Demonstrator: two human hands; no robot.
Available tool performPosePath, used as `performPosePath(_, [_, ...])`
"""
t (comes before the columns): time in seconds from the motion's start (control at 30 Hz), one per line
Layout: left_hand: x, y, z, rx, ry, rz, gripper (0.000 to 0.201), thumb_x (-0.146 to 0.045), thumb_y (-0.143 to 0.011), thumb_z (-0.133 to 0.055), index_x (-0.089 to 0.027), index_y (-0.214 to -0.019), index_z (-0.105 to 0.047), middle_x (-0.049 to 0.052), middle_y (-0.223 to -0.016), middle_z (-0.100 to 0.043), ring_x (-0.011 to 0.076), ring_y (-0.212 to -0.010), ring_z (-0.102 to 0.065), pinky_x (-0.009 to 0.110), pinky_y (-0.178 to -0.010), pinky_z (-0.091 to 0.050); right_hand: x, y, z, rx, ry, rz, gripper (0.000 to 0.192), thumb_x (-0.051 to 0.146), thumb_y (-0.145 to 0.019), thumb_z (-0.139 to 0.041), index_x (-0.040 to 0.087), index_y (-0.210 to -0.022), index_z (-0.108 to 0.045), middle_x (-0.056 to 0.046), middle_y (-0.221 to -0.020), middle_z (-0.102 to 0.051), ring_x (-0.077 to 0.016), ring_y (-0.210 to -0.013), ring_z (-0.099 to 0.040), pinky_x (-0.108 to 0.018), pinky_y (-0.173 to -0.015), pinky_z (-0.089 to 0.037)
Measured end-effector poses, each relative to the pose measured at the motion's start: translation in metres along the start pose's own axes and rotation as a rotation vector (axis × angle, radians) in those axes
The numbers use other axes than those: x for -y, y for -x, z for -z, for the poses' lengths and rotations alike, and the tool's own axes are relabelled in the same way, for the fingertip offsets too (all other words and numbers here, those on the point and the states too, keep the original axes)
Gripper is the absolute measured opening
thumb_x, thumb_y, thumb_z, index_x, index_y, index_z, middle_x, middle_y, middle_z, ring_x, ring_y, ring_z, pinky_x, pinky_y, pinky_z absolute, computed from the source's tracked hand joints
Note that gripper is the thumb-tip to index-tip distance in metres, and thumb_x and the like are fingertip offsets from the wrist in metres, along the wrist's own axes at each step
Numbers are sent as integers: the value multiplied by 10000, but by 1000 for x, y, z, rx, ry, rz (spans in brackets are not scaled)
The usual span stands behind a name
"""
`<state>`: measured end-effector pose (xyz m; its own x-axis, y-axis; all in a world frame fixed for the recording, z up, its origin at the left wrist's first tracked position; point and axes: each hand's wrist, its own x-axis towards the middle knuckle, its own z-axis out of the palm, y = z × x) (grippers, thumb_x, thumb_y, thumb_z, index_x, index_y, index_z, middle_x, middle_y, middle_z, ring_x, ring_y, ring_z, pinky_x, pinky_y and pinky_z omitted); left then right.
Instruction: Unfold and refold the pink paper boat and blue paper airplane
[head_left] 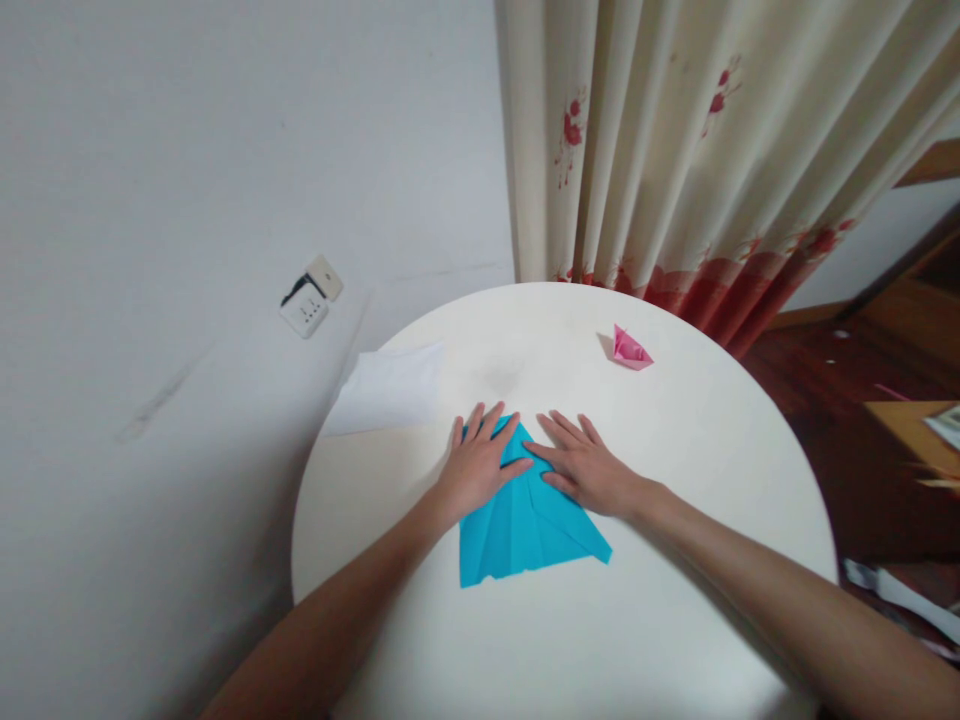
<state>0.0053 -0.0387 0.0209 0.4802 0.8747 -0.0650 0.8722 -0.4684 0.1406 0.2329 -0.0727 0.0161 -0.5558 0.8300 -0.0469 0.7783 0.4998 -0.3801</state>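
A blue sheet of paper [525, 530], folded into a pointed shape, lies on the round white table [675, 600] with its tip pointing away from me. My left hand [480, 462] presses flat on the sheet's upper left, fingers spread. Flat on the upper right lies my right hand [585, 468], its fingertips reaching the centre crease beside the left hand. Both palms cover the tip of the paper.
A small pink folded paper piece [630, 349] sits at the far right of the table. A white sheet [390, 398] hangs over the far left edge. Behind are a wall socket [309, 296], a flowered curtain [675, 150] and wooden furniture [907, 420] on the right.
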Motion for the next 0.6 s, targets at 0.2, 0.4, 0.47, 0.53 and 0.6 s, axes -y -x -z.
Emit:
performPosePath(0.2, [5, -5, -5, 2, 61, 46, 779, -687, -906, -490, -324, -1568, -298, 52, -1684, -130, 343, -1548, -21, 592, -1216, -116, 2, 2, 3, 13, -6, 14, 542, 431, -1023, -425, 299, -1546, -372, -115, -1674, -132, -348, -1537, -63, -655, -1186, -80])
performPosePath(0.4, [3, -5, -8, -7, 69, 86, 819, -684, -907, -484, -282, -1583, -256, 73, -1683, -123, 357, -1546, -11, 644, -1201, -59, 3, 2, 4, 4, 8, 17, 553, 466, -1028, -398, 285, -1550, -367, -123, -1670, -139, -352, -1535, -68, -659, -1187, -90])
performPosePath(0.47, [1, -4, -8, -15, 58, 61, 758, -660, -927, -473, -311, -1572, -283, 64, -1683, -132, 364, -1545, -13, 682, -1182, -28, 3, 2, 4, 0, 14, 17, 555, 475, -1029, -391, 290, -1551, -363, -116, -1670, -143, -351, -1535, -73, -656, -1189, -98])
performPosePath(0.53, [0, -3, -7, -22, 47, 20, 680, -627, -950, -460, -347, -1554, -320, 45, -1682, -142, 363, -1545, -17, 703, -1169, -6, 3, 2, 3, -3, 18, 13, 559, 479, -1026, -398, 299, -1553, -358, -102, -1672, -137, -353, -1535, -68, -655, -1190, -105])
performPosePath(0.6, [-1, -2, -6, -25, 47, -9, 631, -605, -966, -444, -366, -1541, -342, 33, -1680, -155, 355, -1546, -31, 703, -1168, -3, 3, 2, 2, -3, 19, 4, 554, 477, -1024, -403, 308, -1551, -361, -91, -1674, -130, -354, -1535, -58, -652, -1191, -112])
